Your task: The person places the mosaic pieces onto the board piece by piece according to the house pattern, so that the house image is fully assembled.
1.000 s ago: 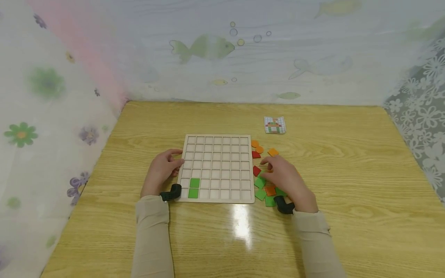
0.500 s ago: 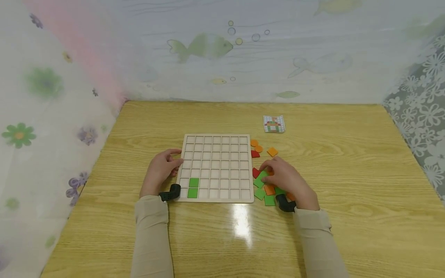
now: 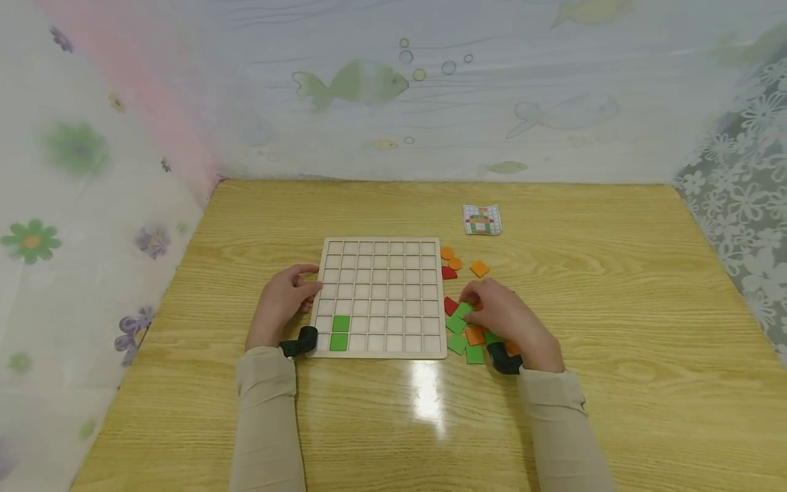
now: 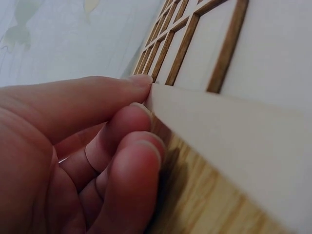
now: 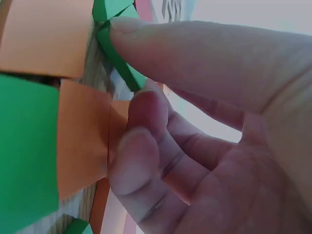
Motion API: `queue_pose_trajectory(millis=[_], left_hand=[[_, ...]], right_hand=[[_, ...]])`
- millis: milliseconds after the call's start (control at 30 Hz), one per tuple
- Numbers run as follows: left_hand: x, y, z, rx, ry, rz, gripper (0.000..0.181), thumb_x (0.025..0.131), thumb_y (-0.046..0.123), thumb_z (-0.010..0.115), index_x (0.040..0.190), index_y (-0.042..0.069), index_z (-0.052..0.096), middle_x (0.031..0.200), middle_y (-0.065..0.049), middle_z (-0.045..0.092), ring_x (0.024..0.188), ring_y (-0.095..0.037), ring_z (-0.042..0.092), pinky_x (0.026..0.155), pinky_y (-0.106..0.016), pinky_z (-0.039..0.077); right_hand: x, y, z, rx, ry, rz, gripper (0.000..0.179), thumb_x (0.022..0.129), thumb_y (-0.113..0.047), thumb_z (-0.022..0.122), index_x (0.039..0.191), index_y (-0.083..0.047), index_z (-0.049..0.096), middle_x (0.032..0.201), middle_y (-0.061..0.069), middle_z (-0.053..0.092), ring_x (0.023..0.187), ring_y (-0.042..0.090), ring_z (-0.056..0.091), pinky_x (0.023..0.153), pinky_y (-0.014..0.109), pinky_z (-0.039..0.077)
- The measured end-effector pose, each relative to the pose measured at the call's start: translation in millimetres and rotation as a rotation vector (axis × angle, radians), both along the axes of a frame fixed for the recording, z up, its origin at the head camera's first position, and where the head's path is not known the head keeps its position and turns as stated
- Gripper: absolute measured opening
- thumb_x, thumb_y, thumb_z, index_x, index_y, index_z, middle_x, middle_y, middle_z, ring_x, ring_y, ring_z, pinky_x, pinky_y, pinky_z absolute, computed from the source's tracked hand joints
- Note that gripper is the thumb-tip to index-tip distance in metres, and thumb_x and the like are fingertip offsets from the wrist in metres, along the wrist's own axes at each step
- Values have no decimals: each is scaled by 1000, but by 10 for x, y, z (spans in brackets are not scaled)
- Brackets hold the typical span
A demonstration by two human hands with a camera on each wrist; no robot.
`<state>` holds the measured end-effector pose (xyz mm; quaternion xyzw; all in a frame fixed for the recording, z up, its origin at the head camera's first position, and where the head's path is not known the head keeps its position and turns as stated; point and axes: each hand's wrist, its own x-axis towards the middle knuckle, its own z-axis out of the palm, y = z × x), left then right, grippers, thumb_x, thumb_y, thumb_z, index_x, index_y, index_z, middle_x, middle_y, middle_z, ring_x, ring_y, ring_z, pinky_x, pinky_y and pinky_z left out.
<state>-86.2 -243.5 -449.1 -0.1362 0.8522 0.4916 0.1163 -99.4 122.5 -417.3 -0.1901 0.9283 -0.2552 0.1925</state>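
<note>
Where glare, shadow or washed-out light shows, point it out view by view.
Head view: a bright white glare patch on the table, on the near side of the board; left wrist view: a dark shadow on the table beside the left hand; right wrist view: background washed out nearly white beyond the right hand.

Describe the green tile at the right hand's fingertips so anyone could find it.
Start at the gridded board; in the head view, loose coloured tiles lie along its right side. The right hand is over them, beside a red tile. The green tile is the only visible green one between its thumb and fingers.
</note>
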Motion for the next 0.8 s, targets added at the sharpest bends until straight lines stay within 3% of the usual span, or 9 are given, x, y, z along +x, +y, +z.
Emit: queue_pose_trajectory(millis=[367, 500, 800], left_hand=[[17, -29, -5, -33, 7, 0, 41, 85, 26, 61, 124, 17, 51, 75, -9, 52, 57, -18, 53, 52, -27, 48], [10, -28, -3, -29, 13, -5, 41, 85, 26, 61, 124, 17, 51, 76, -9, 52, 56, -19, 53, 51, -26, 47], [-1, -7, -17, -6, 17, 3, 39, 85, 24, 61, 123, 16, 52, 78, -9, 51, 56, -17, 53, 51, -27, 48]], right_hand=[[-18, -3, -21, -51, -75, 8, 17, 83, -19, 63, 98, -13, 58, 80, -1, 53, 72, 16, 48, 64, 29, 42], [-34, 11, -18, -72, -93, -13, 18, 85, -24, 61, 99, -13, 59, 81, -1, 54, 73, 16, 48, 65, 29, 42], [-41, -171, 31, -109, -34, 2, 21, 88, -28, 56, 103, -17, 63, 86, -3, 58, 77, 14, 51, 67, 29, 44]])
